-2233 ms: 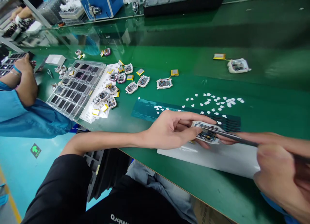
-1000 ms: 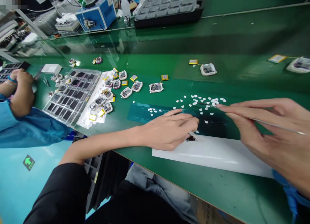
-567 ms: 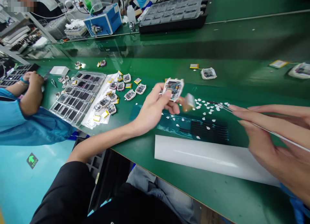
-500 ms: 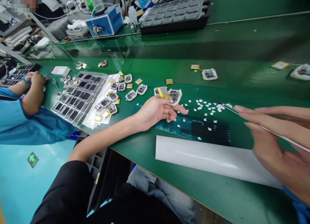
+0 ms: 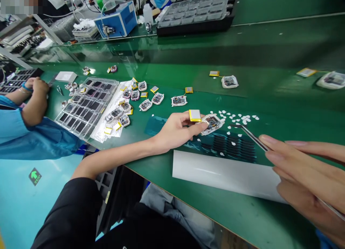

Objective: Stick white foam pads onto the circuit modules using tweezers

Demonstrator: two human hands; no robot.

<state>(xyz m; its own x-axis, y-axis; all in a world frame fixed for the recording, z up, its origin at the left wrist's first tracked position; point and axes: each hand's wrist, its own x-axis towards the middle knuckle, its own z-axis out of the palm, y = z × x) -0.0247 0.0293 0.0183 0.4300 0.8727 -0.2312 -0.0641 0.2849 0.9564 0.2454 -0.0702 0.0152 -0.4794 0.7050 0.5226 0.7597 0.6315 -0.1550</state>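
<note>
My left hand (image 5: pixel 179 131) grips a white watch-like case (image 5: pixel 214 124) with a circuit board inside, thumb on top of its near end. A silver battery with yellow edges (image 5: pixel 194 115) sits beside the case, against the fingers. In my right hand (image 5: pixel 304 170) is a pair of bent-tip tweezers (image 5: pixel 253 136), its dark points just right of the case. Small white stickers (image 5: pixel 244 118) lie scattered behind the tweezer tips. Below them is a dark translucent sheet with black strips (image 5: pixel 234 147). A white strip of paper (image 5: pixel 223 173) lies along the front, partly covered by my right hand.
More cases with batteries (image 5: pixel 179 100) lie on the green table. To the left are a clear tray with dark pieces (image 5: pixel 86 109), a printed paper (image 5: pixel 101 132) and a co-worker's hands (image 5: pixel 39 85). Behind stand a blue box (image 5: pixel 118 21) and a black tray (image 5: pixel 196 24).
My left hand has turned over and moved right with the case and battery, now lower and nearer the tweezers. The tweezer tips have shifted slightly left and down, away from the stickers.
</note>
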